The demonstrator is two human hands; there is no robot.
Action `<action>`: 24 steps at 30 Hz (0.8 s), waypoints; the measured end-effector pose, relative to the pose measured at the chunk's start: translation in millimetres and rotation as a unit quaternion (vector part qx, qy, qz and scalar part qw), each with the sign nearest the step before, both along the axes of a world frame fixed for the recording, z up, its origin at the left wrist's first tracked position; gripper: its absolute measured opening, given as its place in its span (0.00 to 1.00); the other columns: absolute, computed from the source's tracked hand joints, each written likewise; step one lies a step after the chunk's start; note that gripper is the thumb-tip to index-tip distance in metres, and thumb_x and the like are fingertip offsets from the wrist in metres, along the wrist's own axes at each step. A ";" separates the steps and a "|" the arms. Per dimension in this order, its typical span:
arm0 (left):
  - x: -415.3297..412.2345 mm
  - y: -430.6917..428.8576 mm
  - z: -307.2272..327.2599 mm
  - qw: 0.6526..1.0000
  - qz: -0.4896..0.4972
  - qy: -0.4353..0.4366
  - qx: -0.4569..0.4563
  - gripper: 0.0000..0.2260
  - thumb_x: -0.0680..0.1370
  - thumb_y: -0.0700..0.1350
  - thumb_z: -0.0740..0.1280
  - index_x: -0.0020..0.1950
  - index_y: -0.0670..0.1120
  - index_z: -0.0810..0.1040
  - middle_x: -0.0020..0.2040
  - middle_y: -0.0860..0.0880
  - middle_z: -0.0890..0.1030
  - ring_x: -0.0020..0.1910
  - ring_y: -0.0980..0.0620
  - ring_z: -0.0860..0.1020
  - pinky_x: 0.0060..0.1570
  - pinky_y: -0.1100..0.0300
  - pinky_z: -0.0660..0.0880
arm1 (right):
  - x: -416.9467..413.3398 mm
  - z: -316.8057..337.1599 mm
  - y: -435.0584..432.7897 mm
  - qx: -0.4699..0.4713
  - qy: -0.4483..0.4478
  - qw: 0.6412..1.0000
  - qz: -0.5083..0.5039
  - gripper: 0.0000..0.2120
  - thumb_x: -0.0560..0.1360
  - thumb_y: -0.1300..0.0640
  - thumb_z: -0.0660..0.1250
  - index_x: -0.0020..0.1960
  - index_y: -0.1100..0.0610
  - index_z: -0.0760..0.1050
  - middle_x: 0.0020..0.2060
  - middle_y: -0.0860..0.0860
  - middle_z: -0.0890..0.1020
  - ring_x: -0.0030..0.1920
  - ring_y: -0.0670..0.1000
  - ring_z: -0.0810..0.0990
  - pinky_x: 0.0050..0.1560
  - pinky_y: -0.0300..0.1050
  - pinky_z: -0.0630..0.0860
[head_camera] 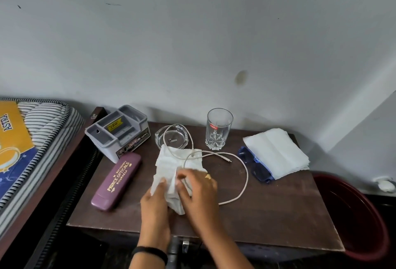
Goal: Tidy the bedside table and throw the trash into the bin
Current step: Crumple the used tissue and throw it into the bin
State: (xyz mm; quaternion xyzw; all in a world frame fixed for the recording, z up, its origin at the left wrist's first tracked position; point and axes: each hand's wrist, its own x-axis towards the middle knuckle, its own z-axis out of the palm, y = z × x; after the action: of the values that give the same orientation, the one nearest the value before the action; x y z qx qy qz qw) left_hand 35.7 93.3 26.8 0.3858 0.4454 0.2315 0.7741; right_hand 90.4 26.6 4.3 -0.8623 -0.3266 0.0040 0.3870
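Both hands on crumpled tissue (171,167), mid-table, near side. Left hand (155,202) pinches its left edge; right hand (199,189) curls over its right side. White cable (247,175) loops across tissue's far part, over glass ashtray (159,138) behind. Spectacle case (116,182) close left, organiser (117,132) far left, tumbler (218,129) far. Sunglasses (257,167) part under folded napkins (276,153), right. Bare table (278,215) near right; red bin (353,215) beyond edge.

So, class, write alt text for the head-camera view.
A left hand and right hand hold a crumpled tissue on a dark bedside table, a white cable lying across it. Nearby: purple spectacle case, grey organiser, ashtray, glass, blue glasses, folded napkins; a red bin stands beside the table.
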 end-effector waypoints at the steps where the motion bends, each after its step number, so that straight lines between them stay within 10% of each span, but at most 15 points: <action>1: -0.2 -0.7 1.7 1.000 -0.005 -0.004 0.016 0.09 0.79 0.40 0.60 0.54 0.38 0.78 0.41 0.44 0.83 0.32 0.54 0.82 0.35 0.60 0.77 | 6.1 3.2 2.9 -0.007 0.001 1.000 -0.005 0.17 0.73 0.47 0.57 0.60 0.44 0.70 0.56 0.42 0.77 0.59 0.46 0.72 0.57 0.49 0.65; 10: 2.8 -7.3 17.8 0.990 -0.014 0.006 0.142 0.08 0.78 0.48 0.64 0.47 0.46 0.80 0.40 0.48 0.84 0.42 0.47 0.80 0.46 0.52 0.75 | 27.4 28.9 -2.0 0.021 0.004 1.000 0.014 0.10 0.71 0.54 0.67 0.51 0.46 0.77 0.49 0.41 0.83 0.52 0.45 0.79 0.58 0.50 0.67; 15: 0.4 -24.7 21.8 0.858 -0.088 0.105 0.495 0.21 0.70 0.52 0.72 0.61 0.56 0.72 0.56 0.60 0.74 0.55 0.63 0.72 0.52 0.68 0.68 | 36.3 32.6 -38.2 0.171 0.094 0.977 -0.081 0.09 0.69 0.62 0.69 0.43 0.48 0.79 0.40 0.39 0.84 0.40 0.40 0.80 0.44 0.36 0.75; 20: 6.3 -41.9 26.7 0.730 -0.212 0.136 0.635 0.26 0.69 0.52 0.69 0.65 0.61 0.66 0.53 0.63 0.77 0.49 0.63 0.75 0.43 0.68 0.72 | 25.2 45.9 -64.2 0.254 0.271 0.925 -0.083 0.14 0.72 0.73 0.66 0.45 0.54 0.80 0.35 0.46 0.84 0.35 0.41 0.80 0.37 0.31 0.75; 24: 6.6 -43.1 31.6 0.748 -0.192 0.192 0.606 0.15 0.74 0.50 0.64 0.60 0.59 0.69 0.49 0.58 0.80 0.46 0.53 0.80 0.37 0.60 0.71 | 20.1 45.4 -64.0 0.301 0.316 0.897 -0.070 0.11 0.74 0.68 0.65 0.49 0.54 0.80 0.41 0.47 0.85 0.42 0.42 0.82 0.43 0.34 0.78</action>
State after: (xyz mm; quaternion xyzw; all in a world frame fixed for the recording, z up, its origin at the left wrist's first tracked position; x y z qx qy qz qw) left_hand 42.3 50.2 58.4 0.8876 0.2675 0.2202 0.3036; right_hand 110.5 -37.4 49.7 -0.6787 -0.1113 0.1504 0.7102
